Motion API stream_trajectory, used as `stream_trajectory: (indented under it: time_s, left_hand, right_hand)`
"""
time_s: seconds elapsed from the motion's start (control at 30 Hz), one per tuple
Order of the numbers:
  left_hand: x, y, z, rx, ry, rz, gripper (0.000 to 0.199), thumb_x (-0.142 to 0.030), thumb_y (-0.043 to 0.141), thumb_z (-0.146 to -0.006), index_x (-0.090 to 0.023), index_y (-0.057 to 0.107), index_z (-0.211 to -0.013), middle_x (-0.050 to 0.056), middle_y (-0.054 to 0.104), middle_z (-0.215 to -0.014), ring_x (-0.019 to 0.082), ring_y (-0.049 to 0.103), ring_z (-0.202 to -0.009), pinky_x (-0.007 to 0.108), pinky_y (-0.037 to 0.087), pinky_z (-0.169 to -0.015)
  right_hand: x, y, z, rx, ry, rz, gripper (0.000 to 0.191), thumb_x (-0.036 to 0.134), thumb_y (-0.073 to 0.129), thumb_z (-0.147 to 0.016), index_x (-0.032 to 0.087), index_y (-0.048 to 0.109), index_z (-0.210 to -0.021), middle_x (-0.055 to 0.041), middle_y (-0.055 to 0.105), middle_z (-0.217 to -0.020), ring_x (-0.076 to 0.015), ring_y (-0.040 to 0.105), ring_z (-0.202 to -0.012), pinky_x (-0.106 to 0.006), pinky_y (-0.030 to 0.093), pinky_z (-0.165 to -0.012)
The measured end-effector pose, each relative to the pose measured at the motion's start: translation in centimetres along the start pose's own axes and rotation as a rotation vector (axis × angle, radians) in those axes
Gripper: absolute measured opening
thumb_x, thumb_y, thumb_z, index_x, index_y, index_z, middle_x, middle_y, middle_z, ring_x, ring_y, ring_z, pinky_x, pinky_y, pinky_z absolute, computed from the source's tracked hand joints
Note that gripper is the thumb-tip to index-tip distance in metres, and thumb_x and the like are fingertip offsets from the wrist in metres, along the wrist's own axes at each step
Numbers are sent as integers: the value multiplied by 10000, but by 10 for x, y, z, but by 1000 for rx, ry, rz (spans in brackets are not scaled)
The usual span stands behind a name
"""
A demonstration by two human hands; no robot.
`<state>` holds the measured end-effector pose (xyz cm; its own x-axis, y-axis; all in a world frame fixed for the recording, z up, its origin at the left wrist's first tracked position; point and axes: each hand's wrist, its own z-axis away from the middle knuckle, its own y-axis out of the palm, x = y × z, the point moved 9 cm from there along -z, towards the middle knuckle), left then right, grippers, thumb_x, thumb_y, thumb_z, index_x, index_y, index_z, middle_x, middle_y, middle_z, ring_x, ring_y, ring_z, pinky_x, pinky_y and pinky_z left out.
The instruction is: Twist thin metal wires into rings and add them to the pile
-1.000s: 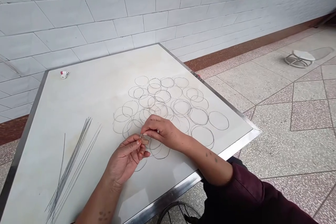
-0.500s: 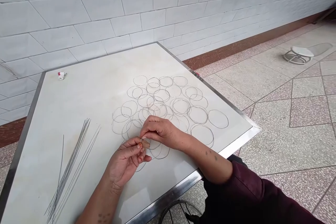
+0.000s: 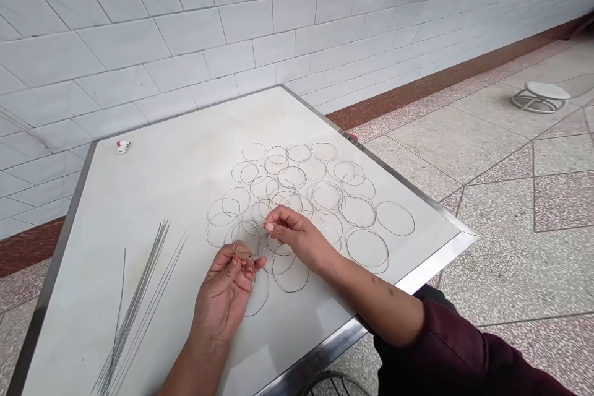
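My left hand (image 3: 225, 288) pinches a small tan, rounded piece (image 3: 242, 251) between thumb and fingers, and a thin wire curves around it. The other fingers of this hand are half curled. To the right and slightly higher, my right hand (image 3: 294, 232) has its thumb pressed against the bent forefinger. Whether a wire end is in that pinch is too small to tell. The hands are apart. Beneath and beyond them, many thin wire rings (image 3: 358, 210) lie overlapping on the white table (image 3: 185, 154).
A loose bundle of straight wires (image 3: 134, 315) lies to the left. At the far left corner sits a small white and red object (image 3: 123, 147). A tiled wall (image 3: 185, 43) runs behind the table. A round stool (image 3: 541, 96) stands on the floor at right.
My right hand has drawn away from my left hand, up and to the right. The tan piece stays in my left hand, now with a wire curve showing around it. The view has shifted slightly.
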<state>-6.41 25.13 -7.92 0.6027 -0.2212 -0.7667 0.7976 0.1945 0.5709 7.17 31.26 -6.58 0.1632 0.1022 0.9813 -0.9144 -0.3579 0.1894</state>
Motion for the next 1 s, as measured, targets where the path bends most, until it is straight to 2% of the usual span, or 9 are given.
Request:
stream_trajectory:
  time_s: [0.13,0.23,0.3,0.43,0.5,0.6,0.7,0.8,1.0]
  left_hand:
    - [0,1,-2,3,4,-12,217,-300,877,-658,-222,676,-681,-31,594,-771,113,544,-676,393,518,-942]
    - [3,0,-3,-5,-28,-21,228,-296,894,-628,-216,688,-681,-22,610,-773,128,571,-726,370,513,-926]
    - [4,0,-3,-7,-45,-43,216,-282,893,-626,-207,702,-695,-13,618,-777,133,575,-734,338,515,-881]
    - [8,2,-3,45,-70,-107,158,-269,857,-682,-194,721,-706,2,617,-768,136,567,-733,286,509,-787]
    - [9,4,-3,61,-70,-103,146,-260,853,-692,-192,724,-705,-1,615,-763,127,562,-729,260,508,-758]
    - [8,4,-2,49,-45,-34,151,-244,867,-678,-199,728,-715,-13,617,-773,106,561,-713,232,521,-743]
    - [3,0,-3,8,3,48,173,-225,880,-662,-200,716,-708,-24,610,-759,94,573,-720,218,539,-776]
    - [-4,-7,-5,-40,81,113,201,-211,890,-642,-193,696,-689,-28,600,-729,92,591,-728,218,555,-810]
    - [-14,-20,-8,-125,183,176,221,-165,890,-620,-180,698,-729,-25,633,-778,81,608,-714,231,572,-842]
  right_hand:
    - [-12,9,0,76,64,-125,229,417,659,-881,206,571,-872,30,522,-771,-99,444,-637,-235,401,-620]
    - [-11,14,1,113,63,-105,267,465,633,-901,206,568,-898,29,522,-779,-99,448,-635,-240,404,-624]
    - [-3,13,1,98,4,14,233,446,594,-931,214,582,-951,17,548,-816,-115,486,-689,-251,417,-650]
    - [23,18,4,93,-245,414,149,315,511,-978,216,614,-936,-7,613,-882,-151,548,-833,-296,432,-762]
    - [23,21,5,111,-261,485,188,288,473,-993,211,617,-900,-2,613,-852,-146,556,-810,-295,433,-752]
    - [13,16,2,87,-148,362,213,319,468,-999,208,613,-890,15,582,-762,-130,540,-723,-268,426,-682]
    - [0,9,-1,51,-22,126,261,403,485,-995,204,599,-870,24,554,-716,-120,493,-666,-253,394,-636]
    - [-11,11,-1,72,84,-86,312,471,511,-978,198,604,-860,27,545,-717,-104,438,-619,-252,355,-617]
    - [-17,26,3,172,150,-373,280,468,651,-903,191,632,-869,-4,603,-838,-115,537,-756,-244,369,-666]
